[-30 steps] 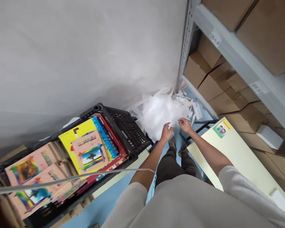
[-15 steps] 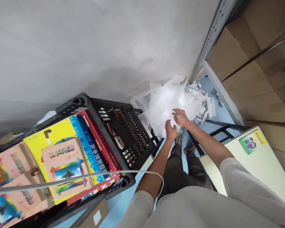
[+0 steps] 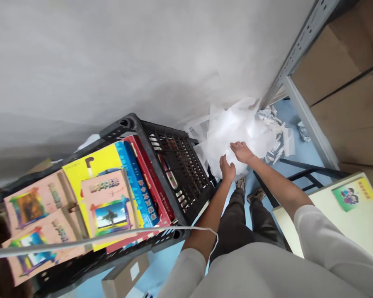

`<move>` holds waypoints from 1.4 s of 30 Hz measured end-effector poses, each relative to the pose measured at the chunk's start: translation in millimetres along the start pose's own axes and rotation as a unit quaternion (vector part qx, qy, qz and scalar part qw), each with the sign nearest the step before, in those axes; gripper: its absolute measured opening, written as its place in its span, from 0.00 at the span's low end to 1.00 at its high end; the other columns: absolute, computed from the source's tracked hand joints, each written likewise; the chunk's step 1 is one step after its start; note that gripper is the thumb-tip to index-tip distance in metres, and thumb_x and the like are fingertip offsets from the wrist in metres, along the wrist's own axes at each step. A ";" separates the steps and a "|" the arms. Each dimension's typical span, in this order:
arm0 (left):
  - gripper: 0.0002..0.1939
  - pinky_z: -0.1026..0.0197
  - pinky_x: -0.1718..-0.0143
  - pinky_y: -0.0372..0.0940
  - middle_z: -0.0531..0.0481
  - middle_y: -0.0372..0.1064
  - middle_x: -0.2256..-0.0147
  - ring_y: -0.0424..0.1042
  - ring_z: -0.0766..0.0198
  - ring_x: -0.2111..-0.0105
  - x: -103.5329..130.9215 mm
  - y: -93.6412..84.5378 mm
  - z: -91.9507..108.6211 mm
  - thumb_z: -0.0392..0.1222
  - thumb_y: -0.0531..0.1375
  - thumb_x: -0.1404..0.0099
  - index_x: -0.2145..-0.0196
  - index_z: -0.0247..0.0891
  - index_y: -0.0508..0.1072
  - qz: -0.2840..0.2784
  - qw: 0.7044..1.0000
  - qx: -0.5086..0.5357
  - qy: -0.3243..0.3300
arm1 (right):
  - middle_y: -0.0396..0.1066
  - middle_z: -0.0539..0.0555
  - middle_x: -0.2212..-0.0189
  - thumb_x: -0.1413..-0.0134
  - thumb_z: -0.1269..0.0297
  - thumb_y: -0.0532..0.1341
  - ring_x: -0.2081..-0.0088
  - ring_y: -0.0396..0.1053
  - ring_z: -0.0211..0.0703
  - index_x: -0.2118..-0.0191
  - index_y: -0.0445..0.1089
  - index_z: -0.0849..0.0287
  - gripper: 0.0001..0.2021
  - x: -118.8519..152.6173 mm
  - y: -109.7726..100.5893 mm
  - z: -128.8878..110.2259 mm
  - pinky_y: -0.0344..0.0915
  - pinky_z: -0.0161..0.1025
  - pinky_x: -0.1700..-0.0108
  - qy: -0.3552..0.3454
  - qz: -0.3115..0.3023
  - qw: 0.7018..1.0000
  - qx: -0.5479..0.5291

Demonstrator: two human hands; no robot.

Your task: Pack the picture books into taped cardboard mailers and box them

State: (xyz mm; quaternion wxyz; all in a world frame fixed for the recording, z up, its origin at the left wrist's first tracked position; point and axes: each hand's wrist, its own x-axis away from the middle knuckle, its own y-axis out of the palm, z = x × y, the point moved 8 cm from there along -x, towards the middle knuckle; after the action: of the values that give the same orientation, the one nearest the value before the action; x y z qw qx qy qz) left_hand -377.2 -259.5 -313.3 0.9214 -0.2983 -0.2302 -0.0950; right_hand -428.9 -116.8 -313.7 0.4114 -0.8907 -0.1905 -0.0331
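A heap of thin white sheets (image 3: 228,126), bright with glare, lies low by the wall. Whether they are paper or plastic film I cannot tell. My left hand (image 3: 227,168) is over the near edge of the heap, thumb apart from the fingers. Just right of it and slightly farther out, my right hand (image 3: 241,152) has its fingers stretched toward the left. Neither hand shows anything held, and contact with the sheets is unclear. Crumpled scraps (image 3: 275,130) lie beside the heap.
On my left stands a black plastic crate (image 3: 186,174) with books (image 3: 108,203) on it; a white cable (image 3: 124,232) crosses in front. A pale table (image 3: 323,219) bearing a small booklet (image 3: 349,193) is on my right. Cardboard boxes (image 3: 354,107) fill a metal rack (image 3: 311,120). A carton (image 3: 124,275) lies below.
The view has shifted, so the crate, heap and rack appear farther right. Both hands remain over the white sheets with little change in pose.
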 end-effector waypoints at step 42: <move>0.15 0.47 0.39 0.59 0.40 0.78 0.48 0.68 0.50 0.40 385.7 117.4 299.7 0.35 0.53 0.23 0.48 0.42 0.79 -0.280 0.680 -0.247 0.631 | 0.79 0.57 0.55 0.45 0.46 0.68 0.60 0.74 0.48 0.50 0.76 0.55 0.23 552.9 -200.2 -106.8 0.72 0.47 0.52 0.453 0.569 0.663 -0.176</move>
State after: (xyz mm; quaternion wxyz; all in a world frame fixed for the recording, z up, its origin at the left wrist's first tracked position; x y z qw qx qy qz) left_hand -112.9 -1.8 27.4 0.6715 -0.3059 0.3655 -0.5674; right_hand 19.7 94.1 20.2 0.2212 -0.7567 0.5728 -0.2245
